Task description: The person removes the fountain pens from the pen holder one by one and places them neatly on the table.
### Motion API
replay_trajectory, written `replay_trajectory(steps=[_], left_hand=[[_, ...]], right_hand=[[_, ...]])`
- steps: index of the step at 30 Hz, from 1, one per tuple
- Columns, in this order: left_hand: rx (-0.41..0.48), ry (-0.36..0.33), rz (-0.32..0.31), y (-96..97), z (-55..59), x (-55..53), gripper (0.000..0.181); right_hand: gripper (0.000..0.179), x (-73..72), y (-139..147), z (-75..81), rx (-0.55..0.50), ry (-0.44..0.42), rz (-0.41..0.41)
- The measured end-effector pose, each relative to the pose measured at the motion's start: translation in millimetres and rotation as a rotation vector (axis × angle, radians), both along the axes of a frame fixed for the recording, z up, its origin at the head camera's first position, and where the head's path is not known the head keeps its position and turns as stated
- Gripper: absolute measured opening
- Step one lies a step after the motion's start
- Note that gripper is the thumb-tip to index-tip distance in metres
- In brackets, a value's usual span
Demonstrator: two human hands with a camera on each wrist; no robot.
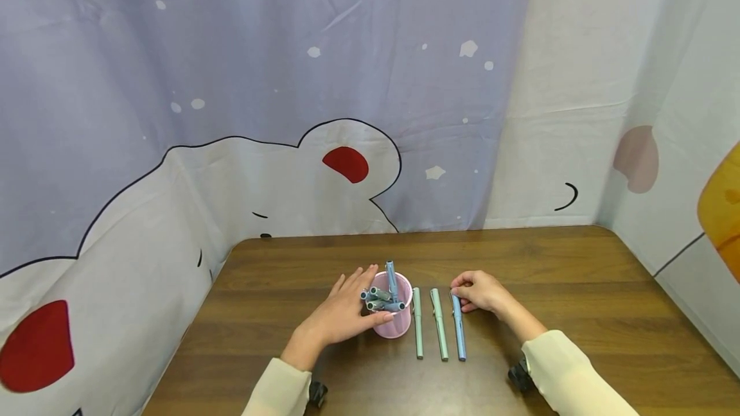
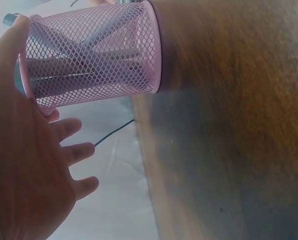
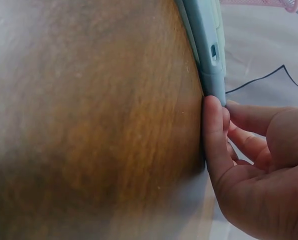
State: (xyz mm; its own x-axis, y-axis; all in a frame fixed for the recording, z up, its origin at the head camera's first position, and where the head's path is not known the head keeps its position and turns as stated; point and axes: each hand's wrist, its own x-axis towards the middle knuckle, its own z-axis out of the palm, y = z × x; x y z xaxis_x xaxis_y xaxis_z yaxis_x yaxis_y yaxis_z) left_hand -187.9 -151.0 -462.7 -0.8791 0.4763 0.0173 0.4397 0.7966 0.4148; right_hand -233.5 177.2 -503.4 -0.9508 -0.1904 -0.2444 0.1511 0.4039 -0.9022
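Note:
A pink mesh pen cup (image 1: 399,325) stands upright on the table with several blue and green pens (image 1: 383,298) leaning in it. My left hand (image 1: 341,313) holds it near the rim, thumb on the near side and index finger on the far side; the other fingers (image 2: 79,152) spread loosely away from the mesh. To the cup's right lie two green pens, one close beside it (image 1: 418,326) and another (image 1: 439,326) farther right, then a blue pen (image 1: 458,329), roughly parallel. My right hand (image 1: 481,291) pinches the blue pen's far end between thumb and fingertips, low at the tabletop.
The brown wooden table (image 1: 578,300) has its far edge against a printed curtain (image 1: 439,95) that also hangs along the sides. A dark wrist device (image 1: 520,375) sits under the right sleeve, another (image 1: 317,394) under the left.

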Motion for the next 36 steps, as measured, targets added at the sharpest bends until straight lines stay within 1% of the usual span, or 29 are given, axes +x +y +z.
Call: replay_trajectory(steps=[2,11,13,23,31,36], left_hand=[[0.003,0.001,0.000,-0.1,-0.5,-0.1,0.105],[0.003,0.005,0.002,-0.5,-2.3,-0.8,0.104],[0.004,0.009,0.001,-0.5,-2.5,-1.0,0.104],[-0.006,0.013,0.000,-0.7,-2.5,-1.1,0.104],[0.001,0.015,-0.003,-0.8,-3.1,-0.8,0.104],[0.005,0.004,-0.002,-0.7,-3.8,-0.4,0.105]], right_hand=[[0.017,-0.7,0.0,-0.7,0.002,-0.006,-0.008],[0.017,-2.0,-0.1,0.8,0.020,-0.008,0.014],[0.016,-2.6,-0.4,1.4,0.021,-0.010,0.008],[0.014,-4.0,-1.8,-0.6,0.049,0.014,0.016],[0.011,-3.3,-4.8,2.3,0.089,0.032,0.029],[0.012,-1.4,-4.2,1.5,0.085,0.039,0.025]])
